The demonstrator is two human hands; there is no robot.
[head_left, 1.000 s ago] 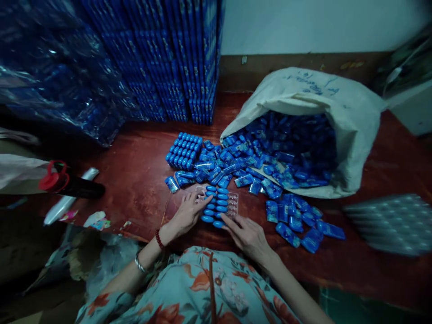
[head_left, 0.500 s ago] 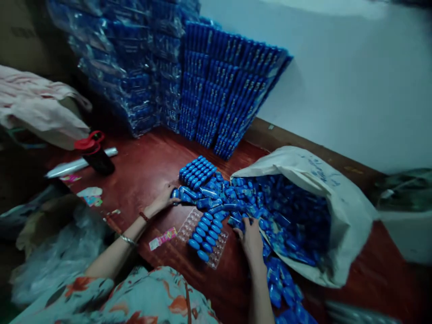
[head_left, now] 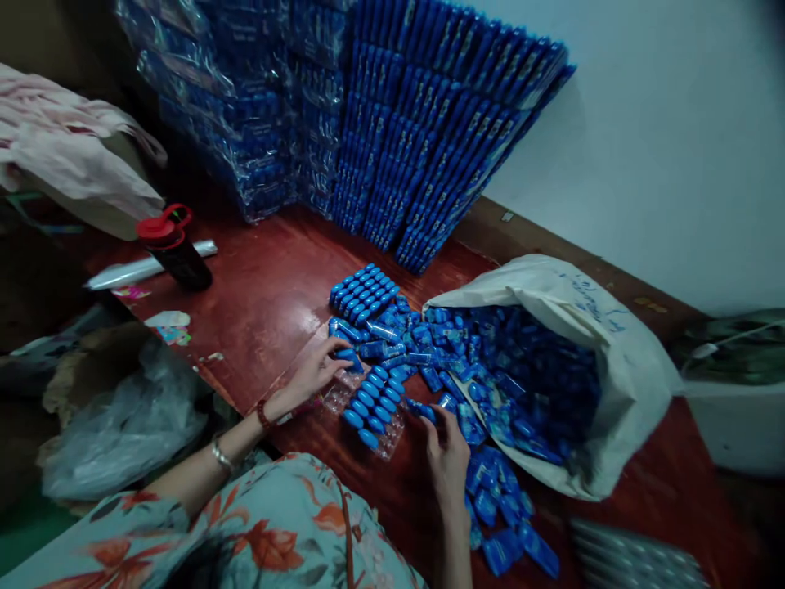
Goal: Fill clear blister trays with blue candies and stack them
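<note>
In my left hand (head_left: 316,368) a small blue oval-topped container (head_left: 351,360) is pinched between thumb and fingers, over the left side of a clear moulded tray (head_left: 389,438). My right hand (head_left: 447,450) grips another small blue container (head_left: 423,411) just right of that tray. Blue containers (head_left: 374,401) stand packed in rows in the tray's middle, with bare pockets on both sides. Behind it lies a loose heap of blue containers (head_left: 423,339), spilling from a white woven sack (head_left: 638,368). A filled block of blue containers (head_left: 365,290) sits beyond my left hand.
Tall stacks of packed blue containers (head_left: 423,155) and plastic-wrapped bundles (head_left: 245,123) stand along the back. A black bottle with a red lid (head_left: 184,258) and a silvery roll (head_left: 123,272) are at the left. Ridged clear trays (head_left: 638,556) lie lower right.
My left hand has moved right from the heap to the tray, carrying a container. My right hand has drawn back from the heap with a container toward the tray. The view has shifted slightly.
</note>
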